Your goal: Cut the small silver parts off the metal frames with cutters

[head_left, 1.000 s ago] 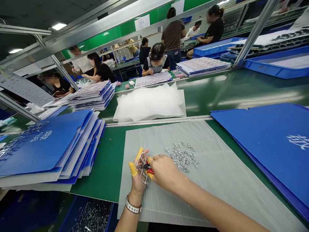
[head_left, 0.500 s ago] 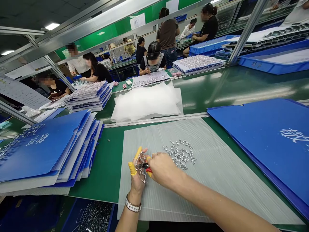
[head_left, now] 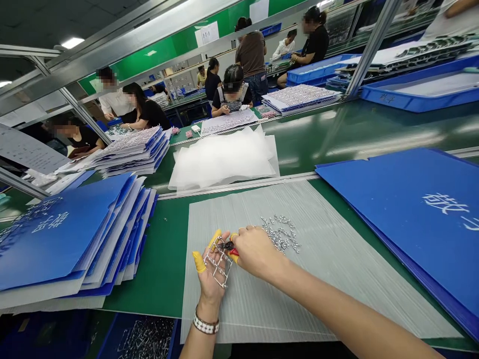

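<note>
From where I stand, the person's left hand (head_left: 211, 284) lies palm up with its grip curled narrowly around a small metal frame (head_left: 220, 264), which sits just above the palm, a little blurred. Their right hand (head_left: 256, 252) closes in a narrow grip on red-handled side cutters (head_left: 229, 248), bringing the tips to the top of the frame. Yellow finger cots (head_left: 199, 262) cover fingertips on both hands.

Progress can only be judged from how things lie. The frame looks far from stripped: several metal bars and pieces seem to remain on it, though the blur hides the exact count. Just beside the hands, a loose heap of small silver metal parts (head_left: 280, 233) has built up on a ribbed grey plastic sheet (head_left: 239, 304), so some pieces appear to be done already. That sheet lies on the green surface (head_left: 164, 294).

A blue bin (head_left: 144, 339) below the edge holds a tangle of metal pieces, which may be more of the same work, but I can't tell from here. Blue folders (head_left: 63, 239) are stacked to the left, another blue folder (head_left: 411, 219) lies to the right, and translucent white sheets (head_left: 222, 159) lie further along. Beyond them, a co-worker (head_left: 232, 94) bends over papers.
</note>
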